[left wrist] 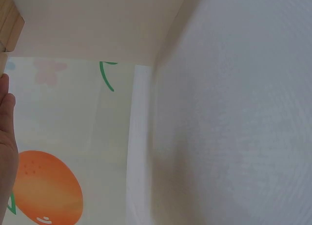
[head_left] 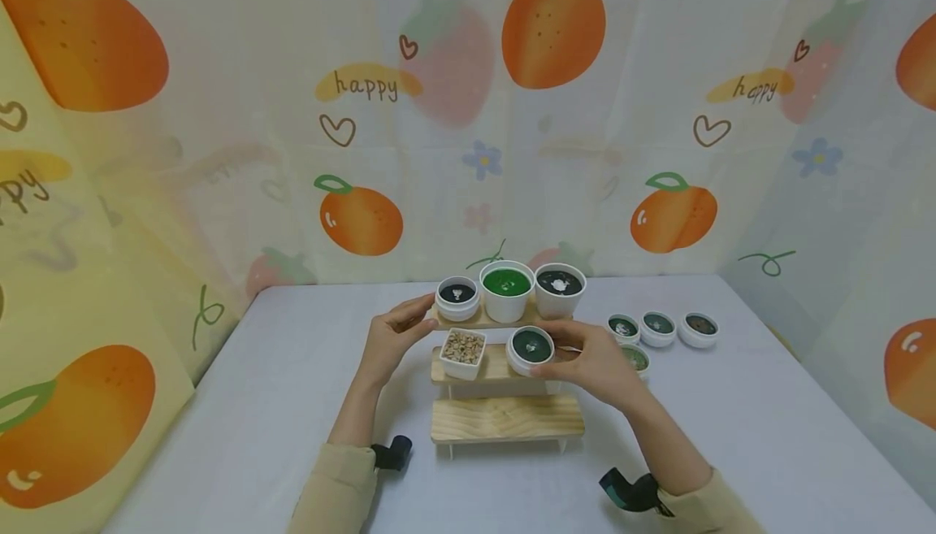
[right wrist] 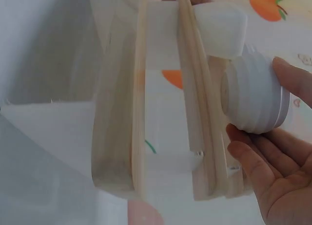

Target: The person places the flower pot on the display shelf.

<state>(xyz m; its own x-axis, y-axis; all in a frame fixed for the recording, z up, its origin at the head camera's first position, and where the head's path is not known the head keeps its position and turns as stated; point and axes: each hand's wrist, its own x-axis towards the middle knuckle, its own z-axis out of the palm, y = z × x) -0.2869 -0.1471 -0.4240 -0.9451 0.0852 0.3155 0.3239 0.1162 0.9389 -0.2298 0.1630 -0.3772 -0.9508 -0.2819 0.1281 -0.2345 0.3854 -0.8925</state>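
Note:
My right hand (head_left: 595,359) grips a small round white cup (head_left: 531,347) with a dark green, glossy filling. In the right wrist view the thumb is on one side of its ridged wall and the fingers on the other, the base close to the middle wooden step. Beside it on that step (head_left: 493,355) stands a square white cup (head_left: 462,353) of beige bits. My left hand (head_left: 395,339) has its fingertips at the left end of the top step, next to a round white cup (head_left: 457,298) with a dark filling. Its fingers look fairly straight in the left wrist view.
Two taller white cups, one green-filled (head_left: 507,290) and one dark-filled (head_left: 560,290), share the top step. The bottom wooden step (head_left: 507,418) is nearest me. Several small filled cups (head_left: 658,329) stand on the white tabletop (head_left: 731,436) to the right. A fruit-print curtain (head_left: 585,136) hangs behind.

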